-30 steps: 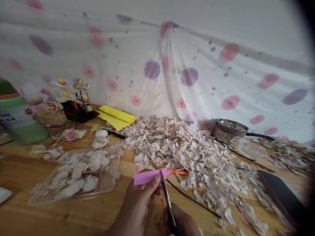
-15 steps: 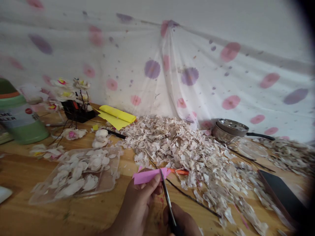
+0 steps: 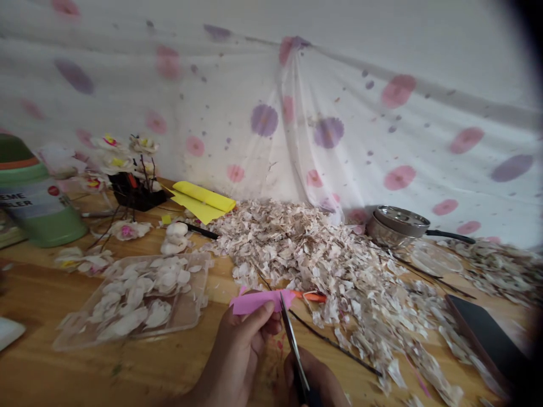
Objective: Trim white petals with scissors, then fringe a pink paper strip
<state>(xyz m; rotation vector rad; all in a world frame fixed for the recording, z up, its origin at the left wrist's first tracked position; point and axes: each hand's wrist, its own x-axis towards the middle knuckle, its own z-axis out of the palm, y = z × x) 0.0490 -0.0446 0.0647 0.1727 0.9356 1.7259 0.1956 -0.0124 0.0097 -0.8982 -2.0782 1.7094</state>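
Note:
My left hand (image 3: 237,350) pinches a strip of pink paper (image 3: 257,302) between thumb and fingers, low in the middle of the view. My right hand (image 3: 311,381) grips a pair of black-handled scissors (image 3: 293,350), whose long steel blades rise to the strip's right end. The handles are mostly hidden inside my fingers. The blades touch the paper, but I cannot tell how far it sits between them. A small orange paper scrap (image 3: 311,296) lies just beyond the strip, at the edge of a large heap of pale paper petals (image 3: 314,265).
On the wooden table (image 3: 34,362), a clear plastic tray (image 3: 131,302) holds white petals. Further back stand a green bottle (image 3: 38,198), artificial orchids in a black pot (image 3: 133,189), yellow paper (image 3: 199,200) and a steel pan (image 3: 394,226). A dark flat slab (image 3: 483,339) lies at right.
Both hands and the scissors sit slightly further right in the picture, and the whole scene has shifted a little. The pink strip stays in my left hand's pinch.

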